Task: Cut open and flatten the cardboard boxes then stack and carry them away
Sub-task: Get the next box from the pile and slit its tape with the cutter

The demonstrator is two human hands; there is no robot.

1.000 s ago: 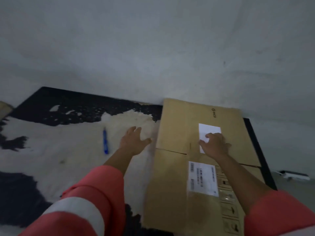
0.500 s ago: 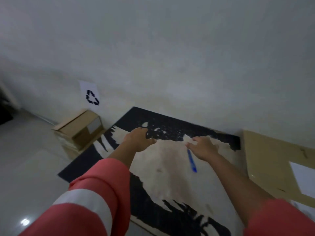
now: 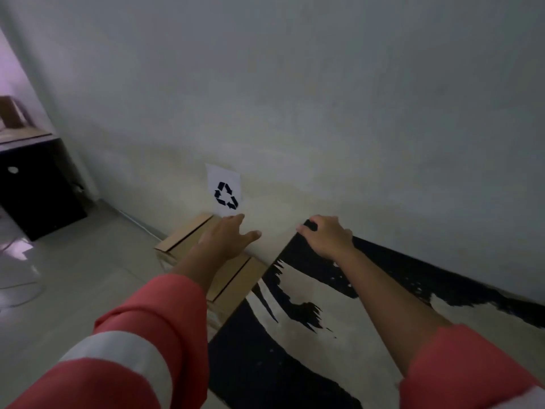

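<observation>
A small brown cardboard box (image 3: 239, 279) stands on the floor against the wall, its top flaps partly raised. My left hand (image 3: 227, 240) is stretched over the box with fingers spread, holding nothing. My right hand (image 3: 327, 237) hovers at the far corner of the black-and-white rug (image 3: 295, 335), to the right of the box, with fingers loosely bent and nothing in it. I cannot tell whether it touches the rug. Both arms wear red sleeves; the left one has a white band.
A white sheet with a black recycling sign (image 3: 225, 194) hangs on the wall just above the box. A black cabinet (image 3: 35, 196) with cardboard (image 3: 11, 113) on top stands at the far left. Pale tiled floor (image 3: 88, 276) lies left of the box.
The view has swung left, away from the flattened box and the blue cutter, which are now out of frame. Both hands moved left toward the small box under the recycling sign.
</observation>
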